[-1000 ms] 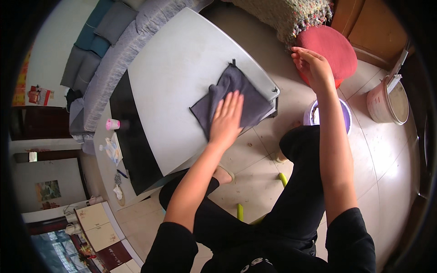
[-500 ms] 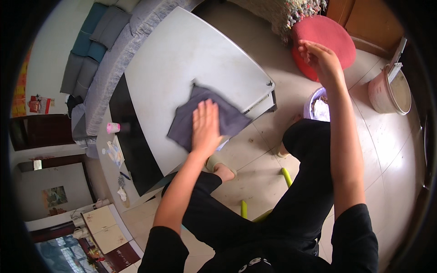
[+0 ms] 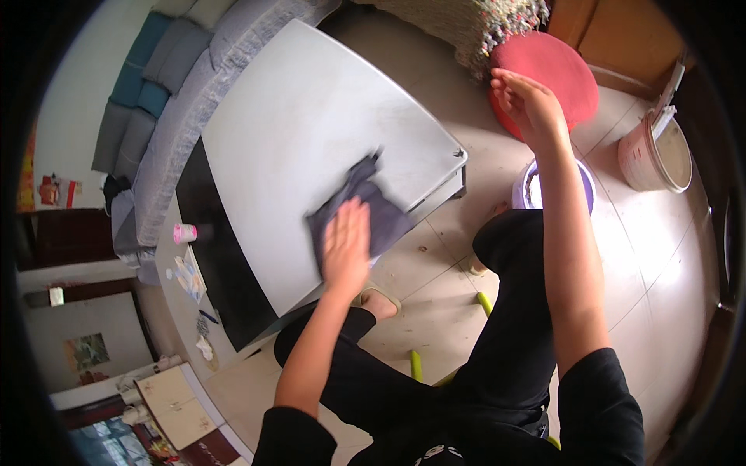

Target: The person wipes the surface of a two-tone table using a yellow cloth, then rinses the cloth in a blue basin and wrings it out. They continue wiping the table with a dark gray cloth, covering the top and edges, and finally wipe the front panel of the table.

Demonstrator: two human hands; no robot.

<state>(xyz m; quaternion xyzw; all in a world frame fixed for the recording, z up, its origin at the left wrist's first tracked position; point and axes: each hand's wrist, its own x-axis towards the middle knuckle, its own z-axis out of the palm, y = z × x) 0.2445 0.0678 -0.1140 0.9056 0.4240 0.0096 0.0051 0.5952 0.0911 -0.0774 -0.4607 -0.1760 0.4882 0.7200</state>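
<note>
Cloth (image 3: 382,221): dark grey, slightly blurred, spread and partly folded on the white counter (image 3: 287,116), near the middle of the frame and close to the counter's lower right edge.
Cloth direction: a narrow, bunched end with a small tab points to the upper right of the frame, and a broad corner points right. A fold slants from the tab end down to the left. The cloth is crumpled, so you cannot tell one clear long axis.
Left hand (image 3: 347,247): yours lies flat over the lower left part of the cloth, fingers together and straight, pointing up the frame. It is unclenched, with no grip on the fabric visible.
Cloth beside the left hand: most of it shows to the right of your fingers and above them; a smaller part shows to their left.
Right hand (image 3: 532,109): yours is raised at the upper right of the frame, well apart from the cloth, fingers loosely bent, with nothing visible in it. It overlaps a red stool (image 3: 563,74) in view; you cannot tell if they touch.
Purple bin (image 3: 587,186): on the floor, partly behind your right forearm.
</note>
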